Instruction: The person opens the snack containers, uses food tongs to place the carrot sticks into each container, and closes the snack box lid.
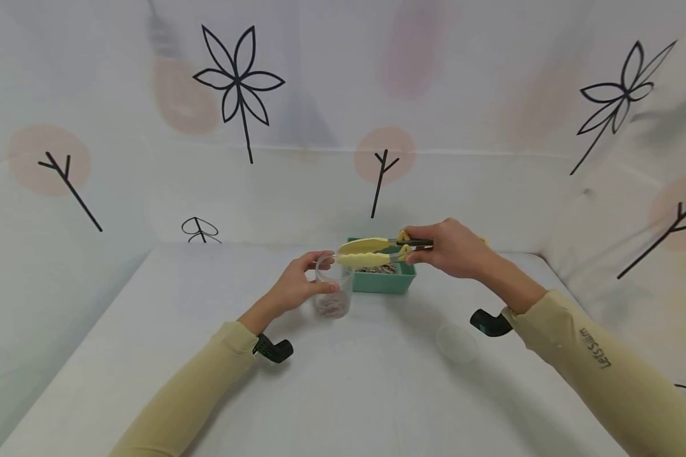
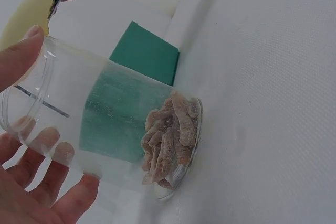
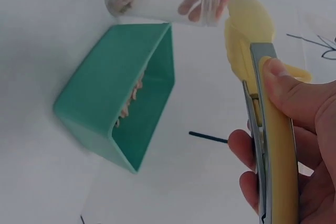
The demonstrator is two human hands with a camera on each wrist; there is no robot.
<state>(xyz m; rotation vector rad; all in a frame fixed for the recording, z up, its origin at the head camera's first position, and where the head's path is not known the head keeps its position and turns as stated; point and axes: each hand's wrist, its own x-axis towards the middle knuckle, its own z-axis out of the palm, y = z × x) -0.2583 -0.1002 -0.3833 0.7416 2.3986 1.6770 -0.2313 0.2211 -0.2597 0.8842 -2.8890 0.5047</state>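
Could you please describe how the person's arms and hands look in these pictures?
The left hand and right hand are bare. The left sleeve and right sleeve are khaki-beige, the right one bearing dark lettering. A dark, curved attachment juts out at each wrist.

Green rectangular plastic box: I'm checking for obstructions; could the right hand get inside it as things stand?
Probably yes: the box is uncovered and near the right hand, which holds yellow and silver tongs. The clear cylindrical plastic jar in the left hand appears beside the box, not over it.
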